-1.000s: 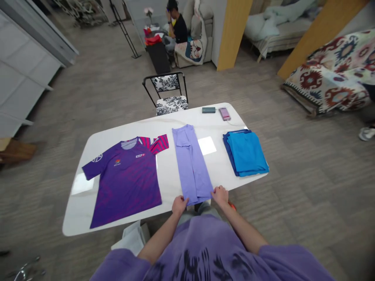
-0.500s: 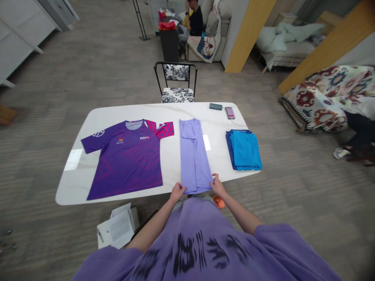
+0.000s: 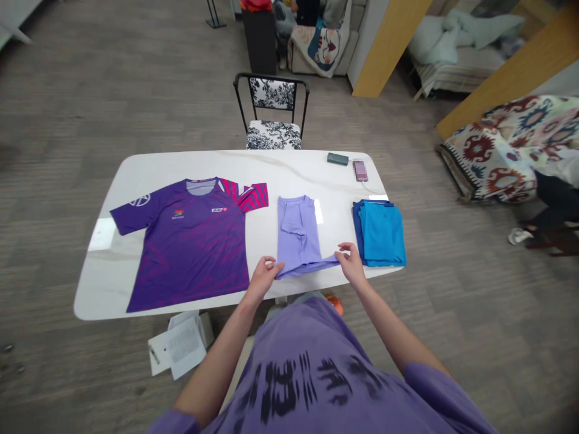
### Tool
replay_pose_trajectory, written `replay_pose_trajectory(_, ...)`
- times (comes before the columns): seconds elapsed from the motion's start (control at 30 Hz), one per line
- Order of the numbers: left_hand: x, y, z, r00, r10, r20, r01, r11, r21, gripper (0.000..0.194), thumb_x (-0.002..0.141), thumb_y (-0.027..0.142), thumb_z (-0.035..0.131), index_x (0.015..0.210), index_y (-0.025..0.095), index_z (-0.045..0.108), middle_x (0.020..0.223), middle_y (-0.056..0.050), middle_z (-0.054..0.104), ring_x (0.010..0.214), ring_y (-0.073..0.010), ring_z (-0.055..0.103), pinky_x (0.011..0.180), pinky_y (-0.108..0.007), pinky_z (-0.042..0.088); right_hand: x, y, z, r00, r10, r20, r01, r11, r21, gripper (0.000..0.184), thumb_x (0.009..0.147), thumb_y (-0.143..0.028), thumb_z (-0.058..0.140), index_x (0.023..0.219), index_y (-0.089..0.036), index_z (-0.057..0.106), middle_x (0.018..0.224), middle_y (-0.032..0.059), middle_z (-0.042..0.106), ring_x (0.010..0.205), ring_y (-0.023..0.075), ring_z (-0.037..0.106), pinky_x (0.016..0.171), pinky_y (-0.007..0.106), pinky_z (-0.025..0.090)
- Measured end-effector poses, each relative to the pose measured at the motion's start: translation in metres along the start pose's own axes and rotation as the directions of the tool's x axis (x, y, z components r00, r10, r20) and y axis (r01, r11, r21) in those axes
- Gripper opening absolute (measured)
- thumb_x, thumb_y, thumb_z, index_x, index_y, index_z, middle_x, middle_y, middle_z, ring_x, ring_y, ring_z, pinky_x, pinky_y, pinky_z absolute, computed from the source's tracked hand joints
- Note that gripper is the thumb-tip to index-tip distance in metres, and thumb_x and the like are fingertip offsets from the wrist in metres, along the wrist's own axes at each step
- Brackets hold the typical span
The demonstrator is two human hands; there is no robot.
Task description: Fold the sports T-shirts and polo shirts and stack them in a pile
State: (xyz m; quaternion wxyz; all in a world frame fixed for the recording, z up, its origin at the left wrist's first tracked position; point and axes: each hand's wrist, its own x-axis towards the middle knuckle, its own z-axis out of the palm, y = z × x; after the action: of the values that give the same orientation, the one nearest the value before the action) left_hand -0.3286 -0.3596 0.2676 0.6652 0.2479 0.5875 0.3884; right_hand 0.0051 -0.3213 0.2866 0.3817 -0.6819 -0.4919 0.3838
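A lavender shirt [image 3: 299, 226] lies on the white table, its sides folded inward into a narrow strip. My left hand [image 3: 265, 274] pinches the left corner of its bottom hem. My right hand [image 3: 351, 262] grips the right corner, and the hem stretches between the two hands, lifted and doubled back over the lower part. Left of it, a dark purple jersey [image 3: 194, 247] with a pink-striped sleeve is spread flat. To the right of my right hand sits a folded stack with a bright blue garment [image 3: 383, 235] over a navy one [image 3: 357, 226].
On the far right of the white table [image 3: 158, 166] are a dark green case [image 3: 338, 158] and a phone [image 3: 360, 170]. A patterned chair [image 3: 274, 132] stands behind the table. Papers [image 3: 185, 346] lie on something low at the near left. People sit farther back.
Both hands have raised the lavender shirt's hem and moved it away from me, shortening the strip. My right hand has also shifted right. The view tilts lower.
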Motion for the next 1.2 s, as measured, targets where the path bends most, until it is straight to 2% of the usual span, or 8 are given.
replay_pose_trajectory(0.17,0.162,0.082,0.021,0.988,0.050,-0.147,-0.050,0.999,0.008,0.068,0.080,0.072,0.086,0.112,0.023,0.052,0.091,-0.004,0.074,0.083,-0.0199,0.077,0.080,-0.035,0.061,0.185,-0.006,0.050,0.998,0.007,0.066,-0.014,0.993,0.114,0.049,0.089,-0.051,0.070,0.128,-0.025,0.057,0.126,0.0099,0.064,0.093,0.0210,0.067,0.091,0.043,0.061)
replay_pose_trajectory(0.3,0.275,0.073,0.024,0.958,0.125,-0.259,-0.082,0.982,0.168,0.052,0.099,0.058,0.072,0.129,0.021,0.050,0.127,-0.015,0.075,0.109,-0.0208,0.079,0.096,-0.037,0.060,0.295,0.040,0.101,0.989,0.031,0.145,-0.037,0.999,0.039,0.074,0.090,-0.055,0.072,0.150,-0.022,0.042,0.153,0.0198,0.052,0.111,0.0242,0.068,0.100,0.046,0.062)
replay_pose_trajectory(0.5,0.355,0.017,0.021,0.932,0.161,-0.323,-0.002,0.898,0.440,0.067,0.085,0.042,0.089,0.138,0.016,0.056,0.148,-0.022,0.064,0.125,-0.0267,0.069,0.109,-0.041,0.054,0.352,0.126,0.145,0.965,0.180,0.188,-0.123,0.952,-0.280,0.076,0.083,-0.054,0.082,0.139,-0.011,0.053,0.148,0.0262,0.049,0.127,0.0344,0.060,0.120,0.060,0.050)
replay_pose_trajectory(0.63,0.406,0.023,0.025,0.922,0.137,-0.361,0.136,0.759,0.636,0.080,0.076,0.047,0.096,0.138,0.014,0.058,0.143,-0.023,0.067,0.132,-0.0332,0.066,0.109,-0.042,0.049,0.372,0.144,0.167,0.943,0.249,0.219,-0.145,0.904,-0.403,0.071,0.073,-0.048,0.092,0.126,-0.014,0.059,0.138,0.0221,0.053,0.132,0.0395,0.056,0.122,0.064,0.045)
replay_pose_trajectory(0.73,0.438,0.035,0.026,0.922,0.030,-0.386,0.250,0.716,0.652,0.072,0.068,0.043,0.100,0.124,0.017,0.064,0.131,-0.021,0.074,0.131,-0.0356,0.066,0.109,-0.044,0.047,0.383,0.143,0.180,0.929,0.269,0.253,-0.141,0.892,-0.430,0.045,0.077,-0.040,0.089,0.104,-0.019,0.060,0.126,0.0184,0.058,0.134,0.0414,0.054,0.121,0.062,0.042)
replay_pose_trajectory(0.83,0.448,0.043,0.027,0.938,-0.033,-0.345,0.260,0.725,0.638,0.044,0.069,0.035,0.097,0.099,0.020,0.068,0.109,-0.014,0.080,0.119,-0.0330,0.070,0.106,-0.043,0.047,0.385,0.136,0.181,0.918,0.259,0.299,-0.140,0.919,-0.368,0.030,0.081,-0.033,0.082,0.090,-0.024,0.056,0.107,0.0112,0.063,0.124,0.0352,0.057,0.113,0.052,0.046)
replay_pose_trajectory(0.93,0.432,0.048,0.032,0.957,0.018,-0.290,0.174,0.763,0.622,0.030,0.079,0.034,0.089,0.096,0.021,0.068,0.103,-0.010,0.080,0.109,-0.0276,0.071,0.102,-0.039,0.051,0.376,0.124,0.171,0.914,0.222,0.339,-0.131,0.953,-0.272,0.027,0.082,-0.033,0.077,0.093,-0.026,0.055,0.092,0.0027,0.066,0.104,0.0261,0.060,0.100,0.041,0.049)
replay_pose_trajectory(1.2,0.314,0.079,0.045,0.962,0.260,-0.077,-0.187,0.841,0.507,0.035,0.090,0.038,0.076,0.118,0.021,0.064,0.122,-0.010,0.077,0.111,-0.0213,0.073,0.100,-0.034,0.058,0.303,0.062,0.117,0.953,0.038,0.301,-0.049,0.998,0.027,0.036,0.083,-0.050,0.069,0.105,-0.027,0.051,0.096,-0.0019,0.069,0.090,0.0198,0.061,0.088,0.033,0.049)
